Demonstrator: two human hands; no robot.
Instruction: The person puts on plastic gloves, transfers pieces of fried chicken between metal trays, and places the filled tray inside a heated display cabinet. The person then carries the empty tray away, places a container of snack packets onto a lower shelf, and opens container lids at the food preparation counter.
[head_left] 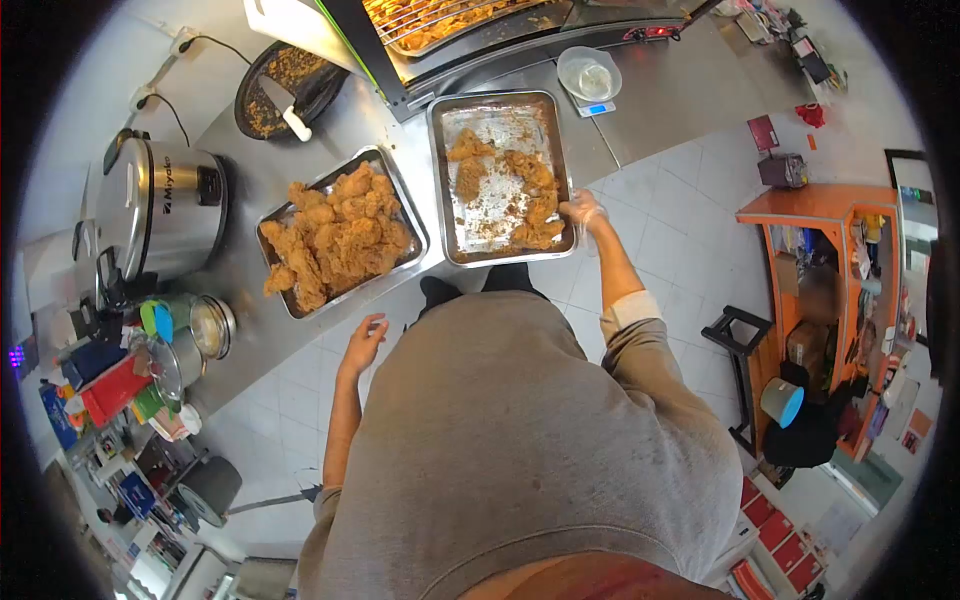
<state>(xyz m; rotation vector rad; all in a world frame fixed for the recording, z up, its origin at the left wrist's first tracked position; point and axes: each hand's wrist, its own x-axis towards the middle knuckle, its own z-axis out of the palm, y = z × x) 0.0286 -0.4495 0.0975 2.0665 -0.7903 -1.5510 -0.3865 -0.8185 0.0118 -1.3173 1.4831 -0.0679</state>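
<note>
My right hand (587,214), in a clear plastic glove, grips the right edge of a metal tray (436,215). A few pieces of fried chicken (540,190) and loose crumbs lie in that tray. To its left, a second metal tray (415,225) holds a heaped pile of fried chicken (340,235). My left hand (365,342) is bare and hangs below that second tray, apart from it. Its fingers are loosely bent and slightly apart, with nothing in them.
A large Miyako rice cooker (165,210) stands at the left. A dark pan (250,100) of crumbs has a white-handled knife (285,108) across it. Behind the trays is a lit display warmer (480,60). A plastic bowl (588,72) sits on a small scale (597,108).
</note>
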